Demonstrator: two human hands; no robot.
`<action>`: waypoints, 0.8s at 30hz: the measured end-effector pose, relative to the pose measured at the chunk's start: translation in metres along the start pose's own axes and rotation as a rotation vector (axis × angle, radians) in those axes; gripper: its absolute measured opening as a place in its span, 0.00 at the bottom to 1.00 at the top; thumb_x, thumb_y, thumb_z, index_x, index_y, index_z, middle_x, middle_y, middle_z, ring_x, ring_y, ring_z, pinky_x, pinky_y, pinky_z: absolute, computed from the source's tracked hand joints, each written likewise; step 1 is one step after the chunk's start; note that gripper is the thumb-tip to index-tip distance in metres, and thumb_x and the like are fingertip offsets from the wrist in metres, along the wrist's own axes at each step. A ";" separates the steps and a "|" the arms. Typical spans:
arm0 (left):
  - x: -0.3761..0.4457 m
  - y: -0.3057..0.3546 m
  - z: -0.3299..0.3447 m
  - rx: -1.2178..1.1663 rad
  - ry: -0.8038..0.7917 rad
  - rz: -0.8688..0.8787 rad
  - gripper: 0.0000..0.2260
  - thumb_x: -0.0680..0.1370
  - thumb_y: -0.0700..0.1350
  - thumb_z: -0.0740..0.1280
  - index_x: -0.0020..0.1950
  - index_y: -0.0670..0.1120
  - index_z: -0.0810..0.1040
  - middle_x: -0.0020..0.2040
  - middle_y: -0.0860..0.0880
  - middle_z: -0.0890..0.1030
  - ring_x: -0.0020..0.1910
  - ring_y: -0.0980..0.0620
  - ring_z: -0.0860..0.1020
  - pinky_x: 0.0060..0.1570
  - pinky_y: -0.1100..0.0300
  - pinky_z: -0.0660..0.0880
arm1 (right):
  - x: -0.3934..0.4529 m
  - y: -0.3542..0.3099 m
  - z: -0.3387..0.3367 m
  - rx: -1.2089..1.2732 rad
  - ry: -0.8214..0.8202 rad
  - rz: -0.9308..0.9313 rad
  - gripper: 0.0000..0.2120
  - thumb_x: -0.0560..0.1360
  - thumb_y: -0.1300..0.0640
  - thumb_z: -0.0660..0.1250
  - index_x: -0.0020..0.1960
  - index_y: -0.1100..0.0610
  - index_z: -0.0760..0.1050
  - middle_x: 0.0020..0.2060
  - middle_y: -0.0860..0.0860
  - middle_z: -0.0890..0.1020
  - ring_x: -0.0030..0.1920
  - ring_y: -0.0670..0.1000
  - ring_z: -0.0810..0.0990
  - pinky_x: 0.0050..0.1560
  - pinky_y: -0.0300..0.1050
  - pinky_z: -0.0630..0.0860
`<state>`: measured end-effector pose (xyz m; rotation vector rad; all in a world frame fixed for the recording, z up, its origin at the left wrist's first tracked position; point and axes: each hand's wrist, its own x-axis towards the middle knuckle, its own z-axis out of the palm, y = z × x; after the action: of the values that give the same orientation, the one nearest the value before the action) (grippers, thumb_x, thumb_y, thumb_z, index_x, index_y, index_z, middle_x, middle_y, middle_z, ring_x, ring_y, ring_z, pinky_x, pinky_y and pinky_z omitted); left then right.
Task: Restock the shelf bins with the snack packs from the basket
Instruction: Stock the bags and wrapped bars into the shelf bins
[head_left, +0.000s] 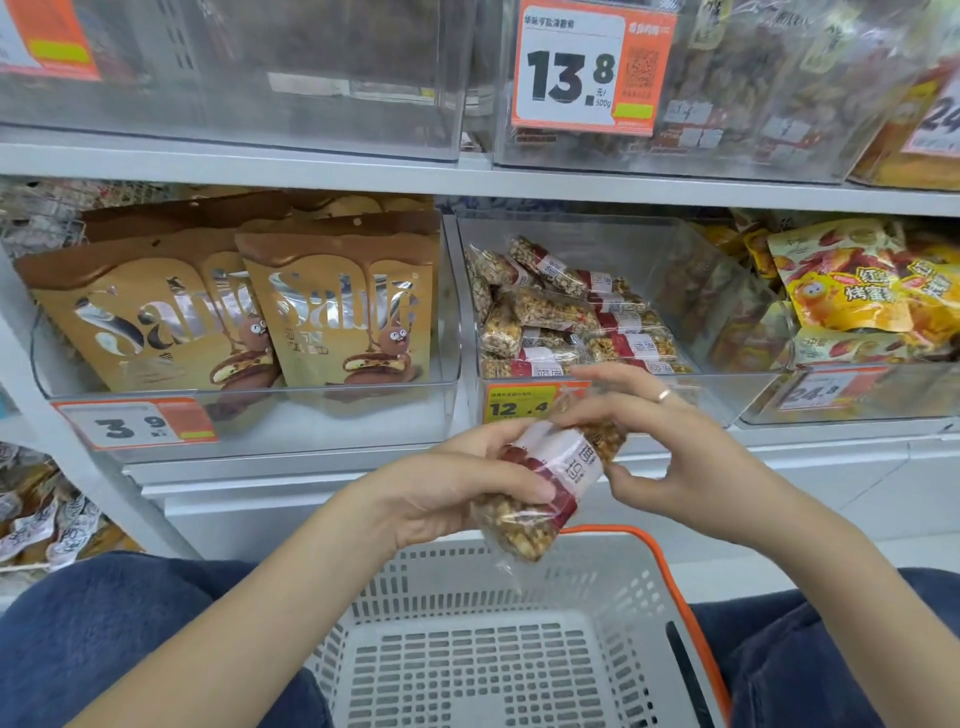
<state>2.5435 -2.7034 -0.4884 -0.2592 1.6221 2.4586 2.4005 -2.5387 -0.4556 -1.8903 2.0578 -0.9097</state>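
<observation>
Basket sat right below your hands, between your knees, grey mesh with an orange handle, nothing visible on the floor of it. Your left hand gripped a snack pack, thumb across the front, fingers curled behind; the pack was tilted, lower end hanging over the basket. Your right hand pinched the pack's upper end with thumb and fingertips, ring on one finger. Just beyond both hands: the clear bin tagged 12.4, part-filled with matching snack packs piled toward its left side. Beyond your left hand, the next bin held brown cookie bags, tag 3.9. Beyond your right hand, a bin of yellow packs. Farthest up, the top shelf bins carried a 13.8 tag
</observation>
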 end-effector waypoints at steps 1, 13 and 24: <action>0.000 0.000 0.000 0.032 0.028 0.017 0.33 0.58 0.39 0.74 0.64 0.46 0.74 0.58 0.40 0.79 0.56 0.40 0.78 0.50 0.53 0.76 | 0.002 0.001 0.000 -0.032 -0.026 -0.025 0.26 0.70 0.65 0.70 0.62 0.43 0.74 0.69 0.39 0.65 0.73 0.42 0.61 0.66 0.37 0.65; -0.005 0.009 -0.017 -0.369 -0.099 -0.026 0.34 0.64 0.55 0.77 0.65 0.42 0.76 0.65 0.37 0.75 0.61 0.35 0.75 0.56 0.36 0.74 | -0.006 0.018 0.009 0.571 0.106 0.161 0.21 0.64 0.46 0.77 0.55 0.44 0.78 0.53 0.43 0.80 0.56 0.47 0.79 0.52 0.41 0.78; 0.003 0.012 -0.006 -0.406 0.329 -0.020 0.11 0.66 0.40 0.67 0.47 0.40 0.78 0.40 0.41 0.82 0.35 0.44 0.81 0.34 0.52 0.81 | -0.019 0.032 0.017 0.773 0.146 0.228 0.26 0.62 0.47 0.79 0.58 0.47 0.77 0.60 0.52 0.78 0.62 0.56 0.77 0.58 0.50 0.77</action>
<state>2.5377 -2.7136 -0.4812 -0.7667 1.1875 2.8258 2.3864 -2.5255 -0.4915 -1.1834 1.5828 -1.5219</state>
